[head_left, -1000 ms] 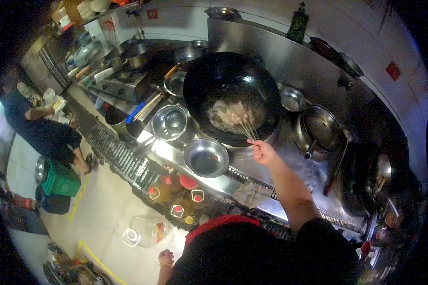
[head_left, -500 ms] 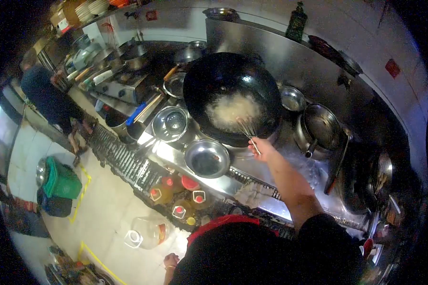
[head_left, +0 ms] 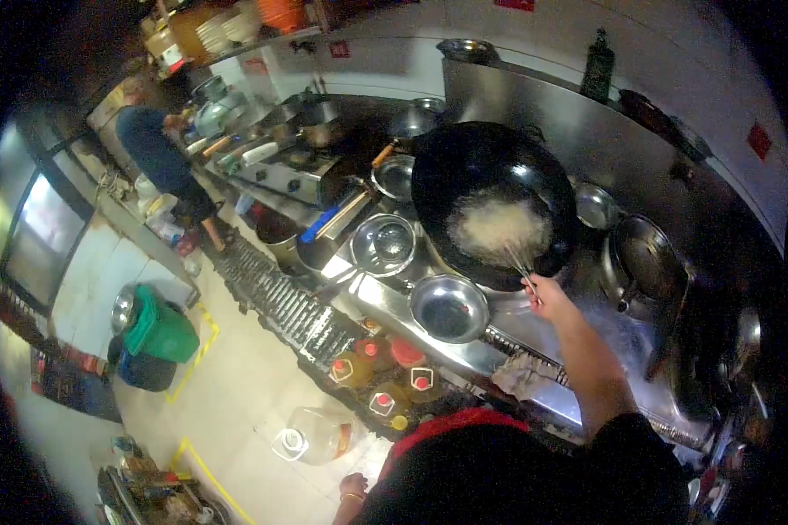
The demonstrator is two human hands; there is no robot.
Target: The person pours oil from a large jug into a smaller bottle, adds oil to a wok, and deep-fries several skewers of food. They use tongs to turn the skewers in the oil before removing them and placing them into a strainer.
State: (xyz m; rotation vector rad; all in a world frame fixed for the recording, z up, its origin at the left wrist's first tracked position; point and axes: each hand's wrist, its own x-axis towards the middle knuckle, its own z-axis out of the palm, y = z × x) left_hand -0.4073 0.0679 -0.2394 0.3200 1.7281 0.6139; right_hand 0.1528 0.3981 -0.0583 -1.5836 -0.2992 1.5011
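Note:
My right hand (head_left: 547, 297) is closed round the handle of a wire whisk (head_left: 521, 258). The whisk's wires reach down into a pale, cloudy, bubbling liquid (head_left: 499, 226) inside a large black wok (head_left: 451, 166). Just left of that hand, on the steel counter, sits a shallow metal bowl (head_left: 449, 309). Low beside my body hangs my left hand (head_left: 353, 486), its fingers curled and nothing visible in them. Nearest to it, on the floor, is a large clear plastic jug (head_left: 324, 435).
Several oil jugs with red caps (head_left: 385, 401) stand below the counter edge. A perforated metal strainer (head_left: 383, 245) lies left of the wok, lidded pan (head_left: 643, 262) right. Further left are a green bin (head_left: 162, 328) and another person (head_left: 153, 144) at the far stoves.
The view has turned left, so everything appears shifted right and slightly down. My right hand stays on the whisk in the wok. The other person now stands more upright.

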